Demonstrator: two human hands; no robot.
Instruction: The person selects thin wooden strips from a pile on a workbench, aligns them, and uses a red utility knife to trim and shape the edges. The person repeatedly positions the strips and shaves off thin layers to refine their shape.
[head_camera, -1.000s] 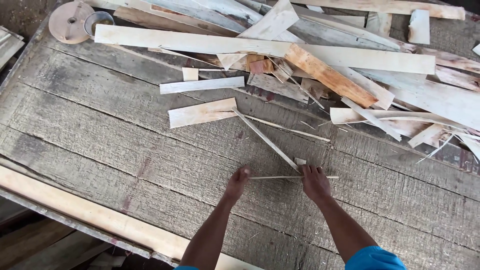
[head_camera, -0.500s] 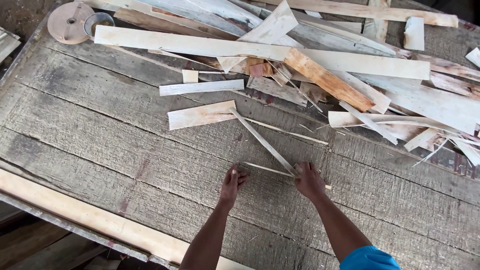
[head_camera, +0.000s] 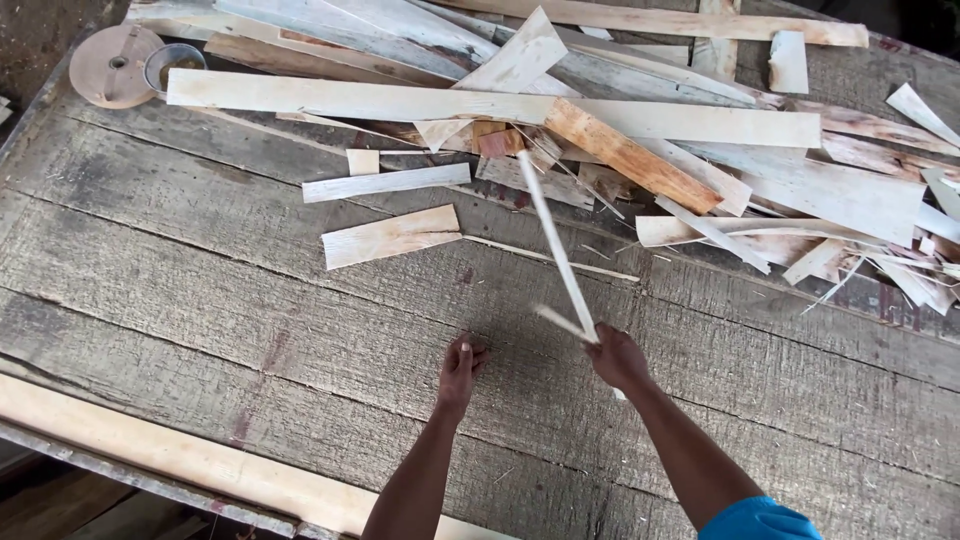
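R hand (head_camera: 618, 360) closed around two thin wood slivers (head_camera: 556, 245), lifted mid-frame w/ tips angled up. L hand (head_camera: 460, 368) loosely curled, holding nothing, resting on the bench (head_camera: 200, 300). Scrap pile (head_camera: 700, 130) across the top looks mostly unsorted, so prob early on.

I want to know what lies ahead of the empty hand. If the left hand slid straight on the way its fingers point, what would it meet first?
Probably bare planks of the wooden table first, then the short pale board lying flat, or the thin sliver beside it; the hand's exact heading is hard to judge.
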